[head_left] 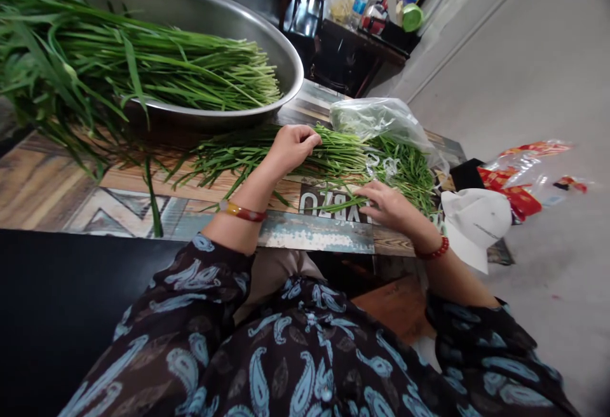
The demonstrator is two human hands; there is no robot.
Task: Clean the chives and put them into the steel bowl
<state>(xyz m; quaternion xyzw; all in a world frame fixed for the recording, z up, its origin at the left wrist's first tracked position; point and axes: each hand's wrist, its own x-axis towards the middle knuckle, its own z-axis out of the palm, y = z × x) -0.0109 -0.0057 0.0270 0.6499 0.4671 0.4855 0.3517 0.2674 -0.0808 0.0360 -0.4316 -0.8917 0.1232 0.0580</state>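
A long pile of garlic chives lies across the wooden table, pale stem ends to the right. Over its middle, my left hand has its fingers curled in and the thumb pressed against them; whatever they pinch is hidden. My right hand is low over the table's near side, its fingers stretched and apart. A few loose green stalks lie by its fingertips. Beyond it, a clear plastic bag partly covers more cut greens.
A large steel basin at the back left holds a thick bundle of garlic chives, leaves hanging over its left rim. A white cap and red-printed packaging are at the right end. A side table with bags and a bottle stands behind.
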